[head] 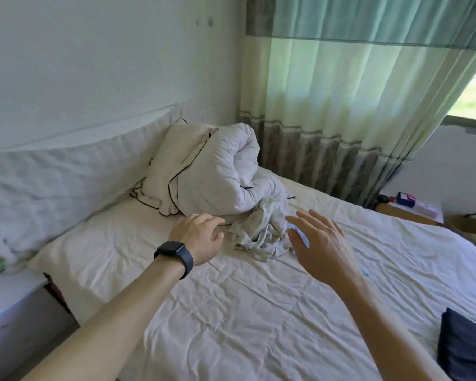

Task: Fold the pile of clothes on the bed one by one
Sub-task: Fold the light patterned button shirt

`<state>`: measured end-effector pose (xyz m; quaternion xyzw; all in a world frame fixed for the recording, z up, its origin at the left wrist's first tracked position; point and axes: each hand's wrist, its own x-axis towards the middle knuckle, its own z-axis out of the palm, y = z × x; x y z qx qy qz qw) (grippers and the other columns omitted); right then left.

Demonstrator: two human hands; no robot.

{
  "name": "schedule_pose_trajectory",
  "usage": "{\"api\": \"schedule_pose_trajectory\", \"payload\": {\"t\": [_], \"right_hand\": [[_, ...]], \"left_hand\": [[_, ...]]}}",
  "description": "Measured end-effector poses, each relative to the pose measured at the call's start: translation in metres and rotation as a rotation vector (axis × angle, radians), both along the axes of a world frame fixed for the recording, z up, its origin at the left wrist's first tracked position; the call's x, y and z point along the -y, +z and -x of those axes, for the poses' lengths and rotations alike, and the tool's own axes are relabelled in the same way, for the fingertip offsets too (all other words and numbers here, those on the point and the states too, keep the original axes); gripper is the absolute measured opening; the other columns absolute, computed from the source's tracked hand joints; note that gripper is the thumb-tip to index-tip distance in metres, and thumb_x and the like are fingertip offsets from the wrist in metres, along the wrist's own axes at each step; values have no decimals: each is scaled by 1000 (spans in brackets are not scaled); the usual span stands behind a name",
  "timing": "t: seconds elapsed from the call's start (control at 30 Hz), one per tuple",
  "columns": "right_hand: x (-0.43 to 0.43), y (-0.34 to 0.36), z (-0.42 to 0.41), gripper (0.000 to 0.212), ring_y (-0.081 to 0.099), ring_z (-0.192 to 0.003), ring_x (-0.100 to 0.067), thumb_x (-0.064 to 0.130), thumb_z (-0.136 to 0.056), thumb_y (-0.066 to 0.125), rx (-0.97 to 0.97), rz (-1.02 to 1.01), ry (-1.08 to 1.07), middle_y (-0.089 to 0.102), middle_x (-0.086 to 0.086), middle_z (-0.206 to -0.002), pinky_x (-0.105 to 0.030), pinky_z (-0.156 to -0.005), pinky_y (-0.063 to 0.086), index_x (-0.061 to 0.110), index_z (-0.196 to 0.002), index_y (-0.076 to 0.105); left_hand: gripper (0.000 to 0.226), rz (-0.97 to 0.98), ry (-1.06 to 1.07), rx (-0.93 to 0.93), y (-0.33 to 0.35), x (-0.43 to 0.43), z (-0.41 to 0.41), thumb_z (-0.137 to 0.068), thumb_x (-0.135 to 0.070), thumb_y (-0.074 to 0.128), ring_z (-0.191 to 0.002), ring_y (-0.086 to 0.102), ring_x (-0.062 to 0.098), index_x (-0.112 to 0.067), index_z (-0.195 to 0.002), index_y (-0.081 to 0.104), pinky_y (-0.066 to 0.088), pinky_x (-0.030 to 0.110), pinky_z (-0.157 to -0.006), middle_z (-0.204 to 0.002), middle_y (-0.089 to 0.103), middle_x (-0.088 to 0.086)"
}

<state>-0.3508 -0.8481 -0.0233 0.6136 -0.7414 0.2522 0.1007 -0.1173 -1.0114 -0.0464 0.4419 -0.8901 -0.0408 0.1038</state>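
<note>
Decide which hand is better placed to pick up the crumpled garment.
Probably left: the left hand sits low, fingertips beside the crumpled garment; the right hand hovers open alongside it.

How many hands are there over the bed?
2. The left hand, a dark watch on its wrist, lies just left of the crumpled garment; the right hand is spread open just right of it. No others seem hidden.
</note>
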Motion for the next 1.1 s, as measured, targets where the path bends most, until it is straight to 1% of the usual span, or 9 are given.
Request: {"api": "schedule_pose_trajectory", "payload": {"t": [0.2, 0.43, 0.57, 0.7, 0.77, 0.83, 0.93, 1.0, 1.1], "right_hand": [[111, -69, 3, 28, 55, -133, -29, 29, -98, 64, 66, -134, -151, 68, 3, -131, -48, -105, 43, 28, -125, 70], [237, -216, -14, 40, 38, -145, -18, 40, -104, 48, 286, -589, -299, 55, 12, -147, -38, -116, 32, 35, -143, 53], [280, -318, -22, 45, 40, -143, -20, 42, -104, 46, 376, -833, -308, 50, 8, -152, -35, -113, 34, 33, -148, 47], [325, -416, -10, 59, 38, -144, -27, 42, -103, 50, 435, -1043, -319, 34, -6, -162, -36, -114, 31, 26, -157, 33], [355, -456, 6, 69, 35, -146, -31, 43, -102, 52, 416, -1073, -350, 15, -8, -168, -41, -113, 34, 24, -160, 22], [385, -488, 21, 77, 35, -146, -34, 42, -100, 56, 396, -983, -400, 2, -5, -170, -44, -108, 39, 25, -162, 13], [430, -524, 43, 93, 37, -144, -34, 40, -96, 66, 356, -770, -449, -9, -7, -170, -46, -100, 46, 28, -162, 2], [453, -544, 61, 103, 37, -144, -33, 38, -93, 70, 335, -680, -476, -3, -12, -170, -45, -93, 48, 30, -162, -5], [469, -565, 78, 90, 57, -111, -37, 27, -97, 63, 319, -776, -532, 47, -17, -144, -42, -77, 45, 30, -161, 0]], "left_hand": [[41, -133, -85, 64, -86, 142, 20, -96, -45, 46, -129, 47, 15, -38, -136, 54, 37, 34, -101, -139, 54, -13], [46, -381, -228, 308, -249, 282, 26, -98, -47, 39, -139, 35, 18, -38, -142, 46, 30, 39, -109, -149, 44, -9], [52, -490, -256, 481, -360, 328, 26, -99, -50, 38, -151, 13, 28, -39, -150, 34, 19, 52, -118, -163, 23, -2], [66, -523, -201, 545, -479, 362, 22, -95, -67, 30, -152, -14, 34, -50, -154, 5, 0, 69, -115, -168, -12, -5], [73, -534, -161, 567, -531, 362, 12, -90, -78, 18, -150, -25, 35, -54, -151, -13, -5, 75, -110, -164, -26, -8], [75, -404, -119, 512, -573, 349, -1, -87, -80, 4, -149, -26, 36, -50, -150, -23, -3, 78, -107, -163, -29, -7], [77, -224, -135, 412, -607, 338, -9, -90, -79, 3, -153, -13, 37, -43, -156, -14, 0, 78, -108, -168, -15, -2], [78, -185, -159, 354, -620, 339, -9, -91, -79, 5, -153, -12, 38, -41, -157, -12, -1, 79, -108, -168, -12, -1], [78, -163, -139, 371, -627, 339, -6, -89, -79, -3, -151, -18, 39, -40, -153, -24, -4, 80, -107, -167, -19, 1]]}}
